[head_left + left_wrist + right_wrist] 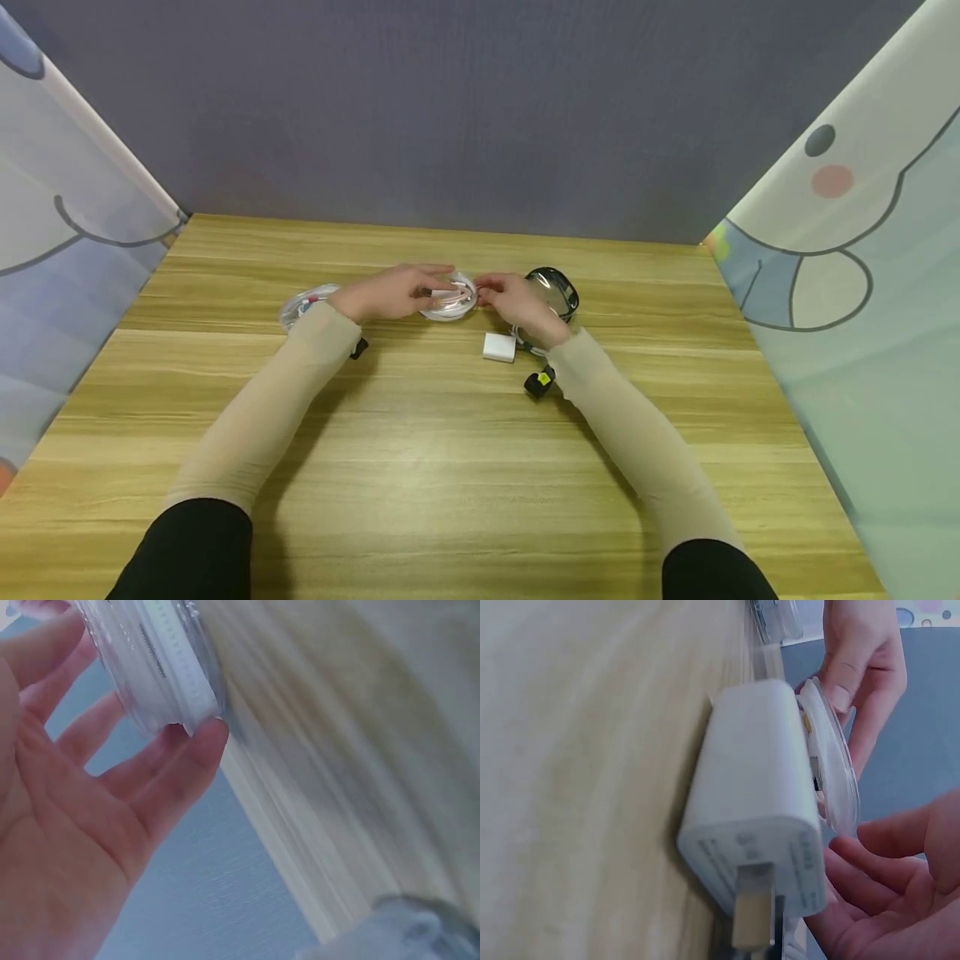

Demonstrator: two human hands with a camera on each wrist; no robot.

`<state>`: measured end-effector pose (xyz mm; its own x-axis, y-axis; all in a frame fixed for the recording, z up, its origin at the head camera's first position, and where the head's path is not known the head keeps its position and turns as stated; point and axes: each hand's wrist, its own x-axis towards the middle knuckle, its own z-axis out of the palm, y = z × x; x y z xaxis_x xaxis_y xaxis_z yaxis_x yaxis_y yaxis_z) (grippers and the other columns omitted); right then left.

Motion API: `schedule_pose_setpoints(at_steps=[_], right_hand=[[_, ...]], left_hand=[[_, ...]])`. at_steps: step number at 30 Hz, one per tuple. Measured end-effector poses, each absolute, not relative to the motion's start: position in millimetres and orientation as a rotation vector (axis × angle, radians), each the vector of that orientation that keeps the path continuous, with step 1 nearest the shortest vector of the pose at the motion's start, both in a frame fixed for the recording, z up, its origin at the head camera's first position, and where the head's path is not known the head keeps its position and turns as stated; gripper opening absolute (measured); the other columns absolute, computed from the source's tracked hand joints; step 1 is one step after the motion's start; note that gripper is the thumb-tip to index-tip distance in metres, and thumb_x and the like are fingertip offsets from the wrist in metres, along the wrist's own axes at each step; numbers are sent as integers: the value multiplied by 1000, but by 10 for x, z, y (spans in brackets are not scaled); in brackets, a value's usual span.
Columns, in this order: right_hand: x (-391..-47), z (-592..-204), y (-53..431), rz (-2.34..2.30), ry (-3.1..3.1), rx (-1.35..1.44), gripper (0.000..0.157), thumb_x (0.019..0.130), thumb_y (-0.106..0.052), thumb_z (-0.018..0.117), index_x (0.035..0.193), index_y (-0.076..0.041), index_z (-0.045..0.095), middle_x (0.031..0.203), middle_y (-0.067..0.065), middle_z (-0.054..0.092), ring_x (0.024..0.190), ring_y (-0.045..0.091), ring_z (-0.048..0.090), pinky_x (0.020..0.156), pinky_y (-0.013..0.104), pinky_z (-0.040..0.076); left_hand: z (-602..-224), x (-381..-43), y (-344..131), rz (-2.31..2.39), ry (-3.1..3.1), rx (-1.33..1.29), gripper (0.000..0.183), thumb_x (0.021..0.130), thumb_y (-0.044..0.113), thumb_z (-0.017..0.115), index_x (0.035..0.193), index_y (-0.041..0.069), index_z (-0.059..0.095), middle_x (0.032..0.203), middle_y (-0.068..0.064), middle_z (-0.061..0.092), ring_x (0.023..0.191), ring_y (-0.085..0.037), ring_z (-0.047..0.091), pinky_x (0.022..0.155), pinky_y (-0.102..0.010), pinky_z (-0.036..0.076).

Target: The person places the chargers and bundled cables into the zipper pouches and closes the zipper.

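Holding a coiled white cable [454, 307] in clear wrapping, two hands meet over the far middle part of a wood-grain counter [420, 467]. The left hand [393, 292] has its grip clamped on the coil's left side, thumb on one face and fingers reaching behind, as the right wrist view shows. The right hand [521, 304] comes to the opposite edge, its grip together on the rim between thumb and fingertips. Seen from that wrist, the coil is raised and tilted. Nearer the person than the coil, and just beside the right hand, lies a white adapter [499, 347] with a metal prong at one end. A white cord [536, 350] runs partly under the right wrist, and a small black block [539, 382] with a yellow mark sits close to that sleeve. Beyond the wrist rests a dark-rimmed clear item [555, 287], partly covered by the hand. To the left, another clear-wrapped bundle [296, 307] is partly hidden by the left forearm. A dark grey wall [465, 117] rises behind the counter, with cartoon-printed panels [885, 275] on both sides.
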<state>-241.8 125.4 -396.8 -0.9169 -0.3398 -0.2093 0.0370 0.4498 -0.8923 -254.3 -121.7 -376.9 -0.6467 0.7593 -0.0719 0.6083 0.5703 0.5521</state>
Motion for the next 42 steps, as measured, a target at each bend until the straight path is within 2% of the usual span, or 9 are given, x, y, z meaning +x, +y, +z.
schedule_pose_setpoints(at_steps=[3, 9, 12, 15, 19, 28, 37, 42], right_hand=[[-2362, -3956, 1277, -1483, 2330, -295, 33, 104, -11, 52, 134, 0, 60, 125, 11, 65, 110, 21, 63, 92, 30, 52], [-2182, -3872, 1318, -1465, 2397, -435, 33, 103, -16, 56, 131, 0, 62, 119, 8, 68, 108, 23, 64, 90, 36, 53], [-2063, -3824, 1306, -1506, 2337, -460, 31, 103, -14, 56, 129, 2, 62, 117, 13, 68, 109, 27, 64, 89, 33, 54], [-1936, -3805, 1299, -1557, 2242, -454, 29, 103, -10, 55, 127, 5, 62, 117, 18, 68, 108, 32, 65, 87, 32, 55], [-1744, -3826, 1298, -1534, 2173, -438, 27, 103, -8, 55, 125, 6, 63, 115, 20, 68, 104, 32, 66, 84, 35, 57], [-1447, -3893, 1312, -1396, 2142, -529, 28, 102, -10, 56, 125, 4, 64, 114, 13, 71, 105, 21, 67, 87, 30, 54], [-1411, -3944, 1355, -1331, 2280, -607, 30, 101, -8, 57, 129, 2, 63, 122, 12, 67, 113, 23, 62, 96, 34, 50], [-1416, -3999, 1375, -1380, 2312, -574, 33, 101, -6, 55, 133, 1, 59, 125, 12, 66, 111, 22, 64, 96, 34, 50]], left_hand=[[-3787, -2487, -1247, 662, 2535, 1167, 43, 100, 17, 63, 141, 8, 58, 158, -17, 31, 128, -36, 52, 105, -49, 42], [-3799, -2373, -1315, 659, 2530, 1178, 42, 98, 15, 65, 139, 8, 59, 158, -17, 32, 135, -36, 43, 101, -46, 45], [-3789, -2310, -1342, 658, 2527, 1150, 42, 98, 14, 65, 139, 9, 59, 159, -17, 31, 126, -32, 53, 94, -42, 50], [-3770, -2249, -1346, 663, 2524, 1130, 43, 97, 13, 66, 139, 10, 59, 158, -17, 32, 128, -34, 52, 95, -44, 49], [-3777, -2181, -1353, 653, 2524, 1131, 45, 97, 13, 66, 141, 12, 57, 159, -16, 31, 139, -38, 37, 103, -49, 44], [-3809, -2046, -1428, 600, 2561, 1238, 45, 97, 13, 66, 141, 10, 56, 156, -20, 35, 135, -38, 44, 102, -48, 45], [-3813, -1870, -1457, 646, 2547, 1268, 44, 97, 16, 66, 140, 13, 58, 156, -16, 36, 140, -36, 37, 105, -51, 41], [-3797, -1780, -1432, 638, 2522, 1333, 44, 97, 14, 66, 140, 12, 58, 155, -16, 38, 139, -33, 40, 104, -46, 43]])
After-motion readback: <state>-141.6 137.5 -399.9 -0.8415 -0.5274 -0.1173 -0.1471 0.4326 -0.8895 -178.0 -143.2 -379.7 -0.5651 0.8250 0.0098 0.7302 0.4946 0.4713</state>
